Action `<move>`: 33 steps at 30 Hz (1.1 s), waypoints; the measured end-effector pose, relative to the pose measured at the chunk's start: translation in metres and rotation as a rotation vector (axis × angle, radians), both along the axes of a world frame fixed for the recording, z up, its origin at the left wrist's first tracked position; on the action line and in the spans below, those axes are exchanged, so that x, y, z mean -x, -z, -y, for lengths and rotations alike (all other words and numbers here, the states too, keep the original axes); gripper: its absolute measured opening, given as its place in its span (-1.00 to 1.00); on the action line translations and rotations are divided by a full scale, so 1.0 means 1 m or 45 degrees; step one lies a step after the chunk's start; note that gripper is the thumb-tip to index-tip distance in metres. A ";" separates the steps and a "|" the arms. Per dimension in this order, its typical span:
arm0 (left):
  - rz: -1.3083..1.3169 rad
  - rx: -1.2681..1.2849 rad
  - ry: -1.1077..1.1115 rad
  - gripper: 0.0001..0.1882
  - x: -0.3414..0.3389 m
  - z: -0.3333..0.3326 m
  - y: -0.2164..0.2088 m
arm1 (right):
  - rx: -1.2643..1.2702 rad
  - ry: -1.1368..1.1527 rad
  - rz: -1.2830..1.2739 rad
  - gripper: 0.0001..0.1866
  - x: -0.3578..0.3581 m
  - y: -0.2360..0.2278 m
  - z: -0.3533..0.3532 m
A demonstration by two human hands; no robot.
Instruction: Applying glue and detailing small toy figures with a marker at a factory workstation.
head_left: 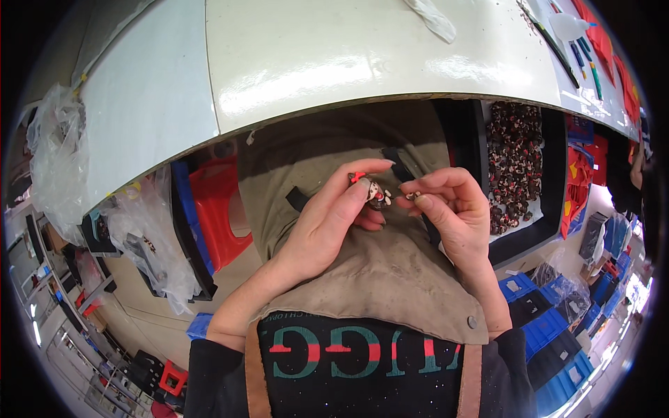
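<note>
Above my apron-covered lap, my left hand (333, 212) is closed around a small figurine (377, 194). It is dark brown and cream, with a bright red bow at its upper end. Close by on the right, my right hand (453, 212) pinches a tiny brown-and-cream piece (413, 196) between thumb and fingertips. A narrow gap separates that piece from the figurine. The fingers partly cover both, so the piece's exact kind does not show. Many similar small brown, cream and red figurines (514, 160) lie in a black tray (552, 167) to my right.
The white table's edge (334, 104) curves across in front of me. Pens (591, 70) and a white squeeze bottle (568, 26) lie at its far right. Clear plastic bags (150, 240) and a red stool (217, 209) are at left, blue crates (547, 334) at lower right.
</note>
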State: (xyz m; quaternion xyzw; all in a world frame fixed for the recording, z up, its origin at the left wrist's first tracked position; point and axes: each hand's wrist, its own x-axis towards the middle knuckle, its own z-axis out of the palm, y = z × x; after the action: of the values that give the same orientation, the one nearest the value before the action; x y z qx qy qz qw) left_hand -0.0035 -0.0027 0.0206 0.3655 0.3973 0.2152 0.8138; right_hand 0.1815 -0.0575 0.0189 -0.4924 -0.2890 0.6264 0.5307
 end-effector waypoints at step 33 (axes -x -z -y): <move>-0.034 0.031 0.191 -0.79 -0.010 -0.007 -0.007 | -0.191 -0.043 0.230 -0.78 -0.002 -0.001 -0.001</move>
State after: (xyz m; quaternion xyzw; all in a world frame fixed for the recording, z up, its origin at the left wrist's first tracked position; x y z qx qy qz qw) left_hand 0.0062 0.0047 0.0277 0.3871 0.3821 0.1438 0.8267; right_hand 0.1831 -0.0567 0.0198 -0.5007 -0.3899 0.5649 0.5274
